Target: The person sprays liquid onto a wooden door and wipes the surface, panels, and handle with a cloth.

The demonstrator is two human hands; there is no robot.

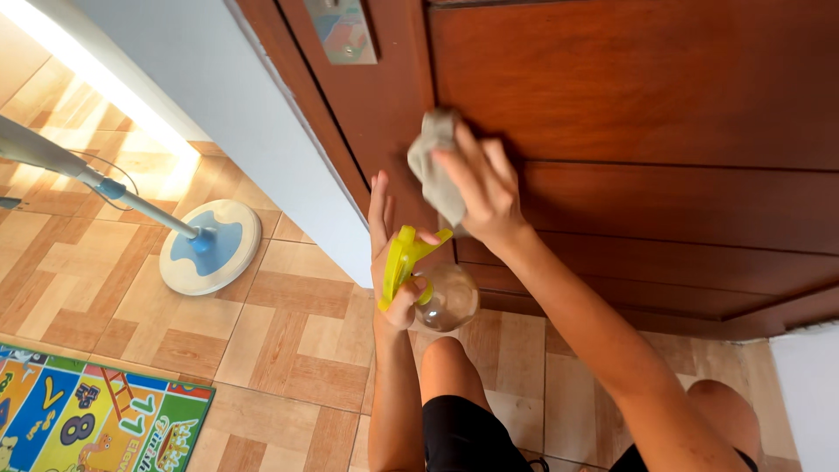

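Right hand [485, 188] presses grey cloth [434, 166] on wooden door [655, 105]; left hand [393, 262] grips spray bottle [437, 293] below. Loose hold risks dropping bottle.

Bright daylight glares in a washed-out strip on the floor tiles [105, 83] left of the wooden door [647, 96]; the door stays shadowed, edges bend slightly, focus sharp.

A brown panelled door [647, 105] fills the right side beside a white wall [236, 96]. The tiled floor [288, 341] — sunlit at far left — holds a round mop [210, 246] and a colourful mat [87, 419].
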